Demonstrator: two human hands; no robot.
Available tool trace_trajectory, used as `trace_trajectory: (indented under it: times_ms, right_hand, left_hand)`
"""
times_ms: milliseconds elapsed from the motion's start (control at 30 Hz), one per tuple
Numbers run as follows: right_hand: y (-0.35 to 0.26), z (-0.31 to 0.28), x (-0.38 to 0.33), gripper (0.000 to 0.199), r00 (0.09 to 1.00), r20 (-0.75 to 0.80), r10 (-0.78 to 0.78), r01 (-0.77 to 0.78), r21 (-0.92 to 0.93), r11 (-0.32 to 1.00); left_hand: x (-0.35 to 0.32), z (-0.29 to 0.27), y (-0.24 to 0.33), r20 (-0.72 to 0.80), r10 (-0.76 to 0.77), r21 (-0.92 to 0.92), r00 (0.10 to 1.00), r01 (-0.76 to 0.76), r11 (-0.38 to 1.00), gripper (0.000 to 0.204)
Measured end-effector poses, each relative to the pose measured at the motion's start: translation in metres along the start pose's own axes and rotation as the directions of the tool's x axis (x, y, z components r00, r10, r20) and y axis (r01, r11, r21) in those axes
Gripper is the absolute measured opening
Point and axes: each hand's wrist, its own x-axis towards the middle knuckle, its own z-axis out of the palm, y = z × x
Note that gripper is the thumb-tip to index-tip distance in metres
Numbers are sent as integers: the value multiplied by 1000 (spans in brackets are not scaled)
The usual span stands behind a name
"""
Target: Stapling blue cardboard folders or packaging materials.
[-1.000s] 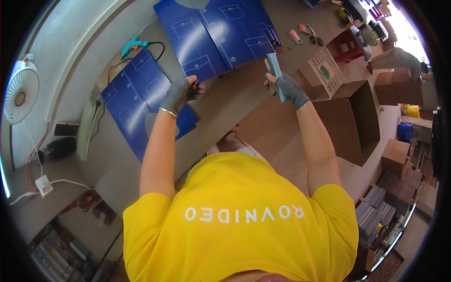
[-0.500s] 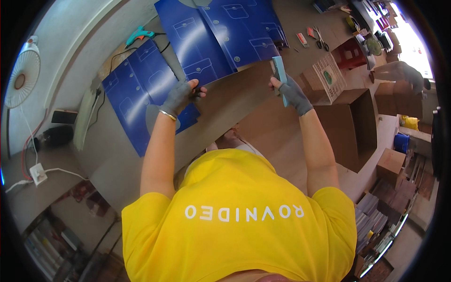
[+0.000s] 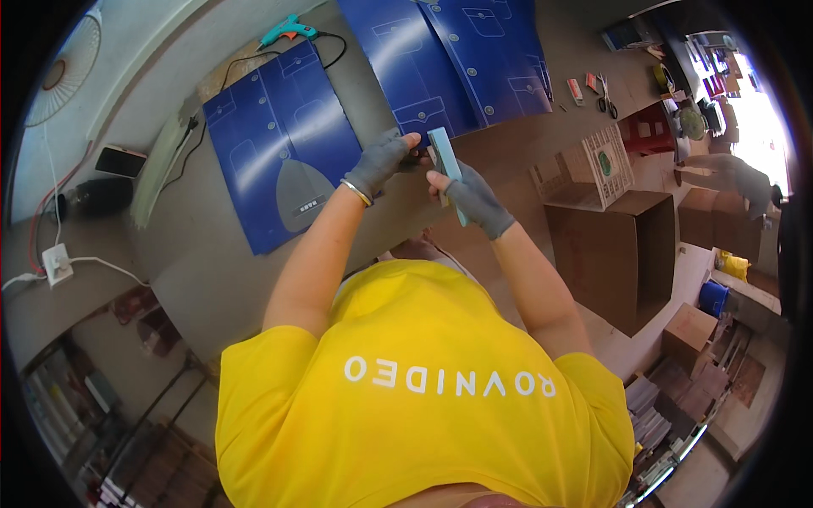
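Observation:
A large glossy blue printed cardboard sheet (image 3: 487, 68), with drawn pockets and buttons, lies at the far middle and has a fold down it. My left hand (image 3: 378, 165), in a grey fingerless glove, is closed at its near left corner, thumb on the edge. My right hand (image 3: 481, 201), gloved the same way, is wrapped round a light-blue stapler (image 3: 445, 157). The stapler stands tilted close beside my left fingertips, near the sheet's lower edge. Left of my left hand, a second blue printed sheet (image 3: 288, 127) with a grey rounded patch lies flat on the table.
A teal glue gun (image 3: 288, 31) with a black cord lies at the far left. Scissors (image 3: 605, 97) and small red-and-white boxes lie far right. A white lattice basket (image 3: 605, 165) and an open cardboard box (image 3: 605, 254) stand right. A phone (image 3: 120, 161) is at the left.
My right hand has brought the stapler left, close to my left hand at the sheet's edge. The whole view has shifted, with the table things now farther right.

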Motion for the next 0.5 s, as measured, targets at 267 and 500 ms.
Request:
trace_trajectory:
  times_ms: [267, 500]
  right_hand:
    - [-7, 1, 19, 27, 991, -109, 84, -98, -131, 986]
    - [-10, 3, 22, 36, 972, -152, 178, -212, -248, 945]
  left_hand:
    - [-9, 11, -1, 6, 96, -4, 995, -96, 995, 27]
    - [-2, 10, -13, -94, 250, 170, 964, -232, 958, 28]
